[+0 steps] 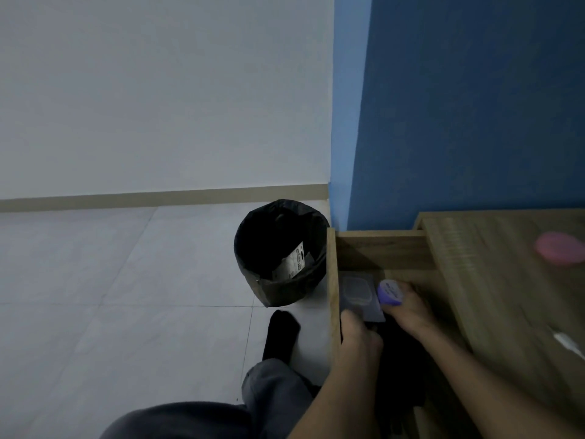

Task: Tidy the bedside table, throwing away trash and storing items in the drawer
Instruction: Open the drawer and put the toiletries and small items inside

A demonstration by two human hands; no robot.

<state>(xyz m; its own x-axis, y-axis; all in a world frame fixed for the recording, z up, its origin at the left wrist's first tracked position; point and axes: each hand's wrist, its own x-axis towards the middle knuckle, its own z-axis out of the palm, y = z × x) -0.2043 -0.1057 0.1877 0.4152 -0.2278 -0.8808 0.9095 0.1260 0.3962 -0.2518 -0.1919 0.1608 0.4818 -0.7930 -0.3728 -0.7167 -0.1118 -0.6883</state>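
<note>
The wooden drawer [376, 250] of the bedside table [493, 280] stands pulled out to the left. Inside it lies a grey flat packet [357, 291] and dark fabric [402, 350]. My right hand [411, 312] is in the drawer and grips a small purple round container [390, 292] by its side. My left hand [359, 339] rests at the drawer's front edge, its fingers curled over the dark fabric. A pink round object [558, 247] and a white scrap [568, 342] lie blurred on the tabletop.
A black-lined trash bin [281, 251] with a paper label inside stands on the tiled floor left of the drawer. My leg in grey trousers [278, 388] and a black sock [281, 334] are below it. A blue wall rises behind the table.
</note>
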